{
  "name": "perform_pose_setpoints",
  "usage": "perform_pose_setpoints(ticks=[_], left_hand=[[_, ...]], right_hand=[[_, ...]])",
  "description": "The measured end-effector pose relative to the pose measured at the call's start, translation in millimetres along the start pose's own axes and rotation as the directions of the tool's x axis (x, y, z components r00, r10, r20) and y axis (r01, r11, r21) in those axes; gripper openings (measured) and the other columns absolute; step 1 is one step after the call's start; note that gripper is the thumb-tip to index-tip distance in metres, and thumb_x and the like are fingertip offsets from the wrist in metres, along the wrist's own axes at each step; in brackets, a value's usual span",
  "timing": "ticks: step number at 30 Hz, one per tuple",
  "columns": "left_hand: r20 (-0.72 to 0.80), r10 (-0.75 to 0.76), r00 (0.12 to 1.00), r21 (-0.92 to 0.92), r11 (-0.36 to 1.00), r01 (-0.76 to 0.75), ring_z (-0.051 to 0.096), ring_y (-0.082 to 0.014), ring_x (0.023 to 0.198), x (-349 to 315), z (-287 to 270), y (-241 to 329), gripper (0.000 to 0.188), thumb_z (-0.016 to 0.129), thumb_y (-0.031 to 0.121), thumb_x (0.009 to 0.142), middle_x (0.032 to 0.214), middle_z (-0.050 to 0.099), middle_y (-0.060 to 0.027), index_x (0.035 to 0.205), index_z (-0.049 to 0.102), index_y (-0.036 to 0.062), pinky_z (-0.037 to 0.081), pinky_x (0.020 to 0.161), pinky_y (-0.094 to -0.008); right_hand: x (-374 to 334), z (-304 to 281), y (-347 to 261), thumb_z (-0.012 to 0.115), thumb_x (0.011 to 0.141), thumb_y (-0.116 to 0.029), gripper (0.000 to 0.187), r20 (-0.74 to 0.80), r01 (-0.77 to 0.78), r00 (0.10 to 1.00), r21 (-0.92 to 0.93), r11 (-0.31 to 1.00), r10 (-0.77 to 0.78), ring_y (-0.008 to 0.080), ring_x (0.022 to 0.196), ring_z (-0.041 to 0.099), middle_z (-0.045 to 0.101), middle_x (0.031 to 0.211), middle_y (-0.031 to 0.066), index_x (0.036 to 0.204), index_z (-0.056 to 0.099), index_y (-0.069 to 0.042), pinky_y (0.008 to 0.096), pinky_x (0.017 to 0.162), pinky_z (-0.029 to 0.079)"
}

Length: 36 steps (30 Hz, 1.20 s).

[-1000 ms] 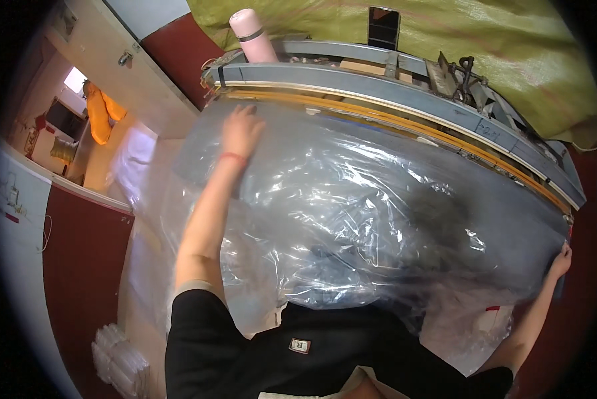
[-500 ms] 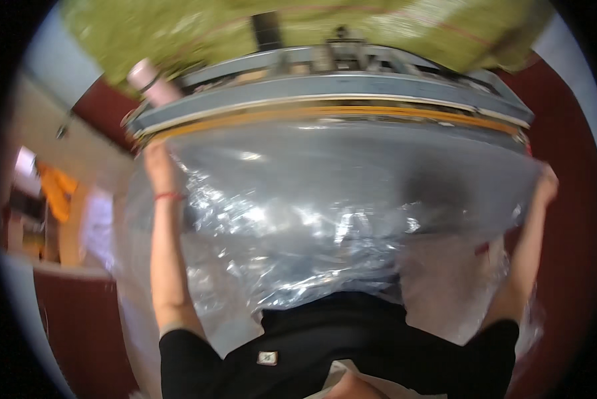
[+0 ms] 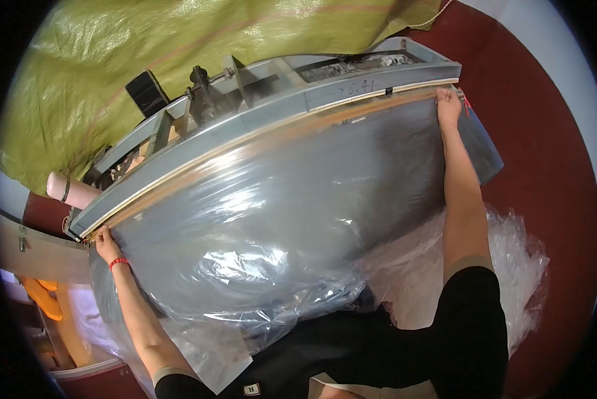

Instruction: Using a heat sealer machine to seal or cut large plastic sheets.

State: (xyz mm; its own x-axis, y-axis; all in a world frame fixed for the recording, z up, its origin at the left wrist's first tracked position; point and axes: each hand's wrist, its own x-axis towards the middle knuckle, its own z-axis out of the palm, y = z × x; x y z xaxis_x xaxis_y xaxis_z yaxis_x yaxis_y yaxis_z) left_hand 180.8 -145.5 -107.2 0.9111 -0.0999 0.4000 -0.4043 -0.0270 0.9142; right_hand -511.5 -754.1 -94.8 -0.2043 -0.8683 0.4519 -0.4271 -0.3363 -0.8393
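A wide sheet of clear plastic film (image 3: 272, 206) stretches between my hands, its far edge drawn along a long metal press frame (image 3: 245, 126) with an orange-brown strip. At the left end of the strip, my left hand (image 3: 107, 245) is closed on one corner of the film; a red band circles the wrist. My right hand (image 3: 449, 108) pinches the other corner, close against the frame's right end. The film is taut and shiny near the frame, and crumpled where it hangs toward my body.
A pink bottle (image 3: 72, 191) lies at the frame's left end. Behind the frame spreads a yellow-green woven sheet (image 3: 199, 33) with a black block (image 3: 147, 94) on it. Loose clear film (image 3: 511, 259) bunches to the right, above a dark red floor (image 3: 544, 153). Orange items (image 3: 42, 297) are at far left.
My right hand has moved inward and forward with its film corner, up to the frame's right end. The film has tightened along the strip. The view has turned, so the frame now slants.
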Motion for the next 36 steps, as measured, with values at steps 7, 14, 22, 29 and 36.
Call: perform_pose_setpoints(ticks=[7, 14, 22, 29, 36], left_hand=[[0.035, -0.080, 0.996, 0.154, 0.985, 0.074, 0.044, -0.0060, 0.054, 10, -13, 2, 0.017, 0.060, 0.022, 0.079, 0.065, 0.050, 0.0024, 0.075, 0.051, 0.0088, 0.034, 0.045, -0.0181], [-0.060, -0.183, 0.981, -0.056, 0.982, 0.180, 0.048, -0.0092, 0.055, 4, -3, 11, 0.010, 0.049, 0.017, 0.082, 0.071, 0.053, -0.0019, 0.084, 0.050, 0.0065, 0.038, 0.044, -0.0207], [0.242, -0.154, 0.958, 0.109, 0.985, 0.131, 0.051, -0.0094, 0.068, -29, -15, 70, 0.008, 0.053, 0.010, 0.080, 0.073, 0.055, -0.0009, 0.086, 0.054, 0.0057, 0.042, 0.059, -0.0217], [0.458, 0.032, 0.889, 0.026, 0.998, -0.050, 0.051, -0.0075, 0.070, -104, -55, 160, 0.004, 0.051, 0.002, 0.081, 0.076, 0.053, 0.0001, 0.084, 0.053, 0.0037, 0.041, 0.065, -0.0205], [0.442, 0.027, 0.897, -0.078, 0.997, 0.008, 0.051, -0.0086, 0.078, -154, -98, 207, 0.006, 0.052, 0.000, 0.079, 0.083, 0.055, -0.0006, 0.084, 0.054, 0.0029, 0.041, 0.071, -0.0221]], right_hand=[[9, -4, 5, 0.054, 0.079, -0.014, 0.015, -0.018, -0.082, 0.996, 0.205, 0.975, 0.087, 0.0114, 0.046, 0.050, 0.057, 0.065, 0.0073, 0.071, 0.054, -0.001, 0.0241, 0.043, 0.039], [0, -9, -15, 0.043, 0.086, -0.019, 0.018, -0.011, -0.152, 0.987, 0.280, 0.948, 0.161, 0.0132, 0.043, 0.051, 0.057, 0.064, 0.0092, 0.089, 0.048, -0.003, 0.0234, 0.039, 0.036], [-32, -51, -69, 0.057, 0.080, -0.029, 0.031, 0.188, 0.110, 0.977, -0.019, 0.994, -0.105, 0.0099, 0.071, 0.057, 0.064, 0.081, 0.0061, 0.085, 0.064, 0.000, 0.0230, 0.066, 0.043], [-58, -157, -54, 0.057, 0.080, -0.024, 0.029, -0.100, 0.076, 0.988, -0.352, 0.933, -0.119, 0.0205, 0.086, 0.059, 0.062, 0.095, 0.0137, 0.097, 0.062, 0.000, 0.0291, 0.077, 0.044], [-229, -21, -282, 0.056, 0.080, -0.015, 0.028, 0.177, 0.572, 0.811, -0.038, 0.820, -0.557, 0.0224, 0.100, 0.051, 0.055, 0.108, 0.0114, 0.105, 0.056, -0.003, 0.0318, 0.086, 0.039]])
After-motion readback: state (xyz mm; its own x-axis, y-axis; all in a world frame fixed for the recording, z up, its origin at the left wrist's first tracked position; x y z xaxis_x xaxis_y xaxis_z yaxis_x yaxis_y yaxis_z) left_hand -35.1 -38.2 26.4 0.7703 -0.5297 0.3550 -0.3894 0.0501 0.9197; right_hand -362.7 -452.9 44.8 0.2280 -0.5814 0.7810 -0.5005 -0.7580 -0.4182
